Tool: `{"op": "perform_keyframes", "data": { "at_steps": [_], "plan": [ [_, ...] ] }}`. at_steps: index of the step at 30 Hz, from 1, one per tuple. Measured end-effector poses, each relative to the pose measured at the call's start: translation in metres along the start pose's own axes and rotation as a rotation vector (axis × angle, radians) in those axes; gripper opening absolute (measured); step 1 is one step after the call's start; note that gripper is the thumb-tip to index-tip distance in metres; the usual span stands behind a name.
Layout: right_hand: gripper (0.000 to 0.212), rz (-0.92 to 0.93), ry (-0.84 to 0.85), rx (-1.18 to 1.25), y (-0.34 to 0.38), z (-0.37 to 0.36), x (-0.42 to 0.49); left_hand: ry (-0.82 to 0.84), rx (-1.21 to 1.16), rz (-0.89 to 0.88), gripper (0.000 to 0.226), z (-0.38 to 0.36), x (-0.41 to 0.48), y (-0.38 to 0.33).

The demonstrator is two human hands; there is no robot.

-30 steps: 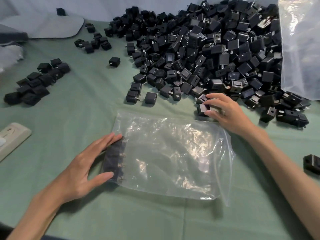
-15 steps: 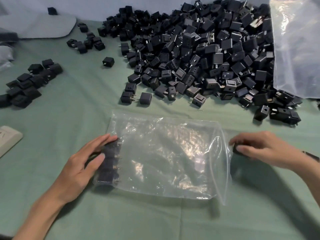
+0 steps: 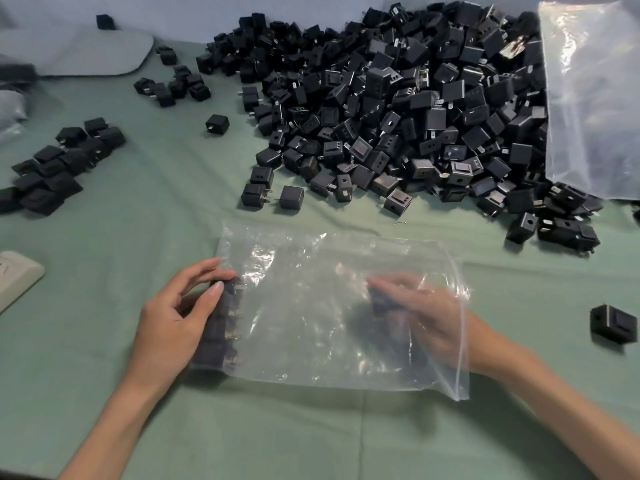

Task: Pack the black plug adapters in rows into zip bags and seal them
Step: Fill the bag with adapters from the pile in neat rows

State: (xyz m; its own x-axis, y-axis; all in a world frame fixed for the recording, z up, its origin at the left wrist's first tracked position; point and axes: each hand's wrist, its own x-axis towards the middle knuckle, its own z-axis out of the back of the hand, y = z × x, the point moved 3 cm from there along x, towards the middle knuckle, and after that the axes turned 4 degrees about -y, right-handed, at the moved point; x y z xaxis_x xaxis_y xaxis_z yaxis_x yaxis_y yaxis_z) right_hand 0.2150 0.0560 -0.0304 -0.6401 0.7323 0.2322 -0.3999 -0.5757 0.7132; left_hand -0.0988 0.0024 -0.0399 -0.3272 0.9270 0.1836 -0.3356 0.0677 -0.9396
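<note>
A clear zip bag (image 3: 311, 327) lies flat on the green cloth with its open mouth to the right. A row of black plug adapters (image 3: 221, 327) stands at its closed left end, prongs pointing right. My left hand (image 3: 173, 320) grips that row from outside the bag. My right hand (image 3: 419, 310) is inside the bag through the mouth, blurred behind the plastic, holding a black adapter (image 3: 379, 301) in its fingers. A big heap of loose black adapters (image 3: 398, 109) covers the far half of the table.
A large clear plastic bag (image 3: 592, 98) lies over the heap at the far right. Smaller groups of adapters (image 3: 59, 164) sit at the left, and one adapter (image 3: 613, 323) at the right edge. A beige power strip (image 3: 17, 275) pokes in from the left.
My right hand took an adapter from the heap's near edge, carried it to the bag's mouth and has gone inside the bag. My left hand stayed on the row.
</note>
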Motion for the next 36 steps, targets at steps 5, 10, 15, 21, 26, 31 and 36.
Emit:
{"op": "perform_keyframes", "data": {
  "at_steps": [5,10,15,21,26,31,36],
  "plan": [
    [0.06,0.005,0.202,-0.135,-0.002,-0.027,0.035,-0.052,0.047,-0.016,0.028,-0.004,-0.001,-0.003],
    [0.044,0.209,0.19,-0.166,0.013,-0.05,0.085,-0.122,0.036,0.006,0.018,-0.005,0.004,-0.004],
    [0.035,0.2,0.066,-0.149,0.017,-0.08,0.115,-0.132,0.018,-0.014,0.023,-0.006,0.007,-0.002],
    [0.027,0.133,-0.036,-0.028,0.021,-0.087,0.132,-0.206,0.008,0.02,0.039,-0.003,0.011,0.007],
    [0.019,0.097,0.045,0.053,0.029,-0.084,0.132,-0.207,-0.078,0.087,0.042,-0.006,0.011,0.01],
    [0.024,0.087,-0.066,0.041,0.034,-0.085,0.125,-0.178,-0.1,0.1,0.037,-0.007,0.011,0.012],
    [0.028,0.181,0.026,-0.067,0.033,-0.085,0.128,-0.171,-0.131,0.109,0.033,-0.007,0.011,0.013]
  ]
}}
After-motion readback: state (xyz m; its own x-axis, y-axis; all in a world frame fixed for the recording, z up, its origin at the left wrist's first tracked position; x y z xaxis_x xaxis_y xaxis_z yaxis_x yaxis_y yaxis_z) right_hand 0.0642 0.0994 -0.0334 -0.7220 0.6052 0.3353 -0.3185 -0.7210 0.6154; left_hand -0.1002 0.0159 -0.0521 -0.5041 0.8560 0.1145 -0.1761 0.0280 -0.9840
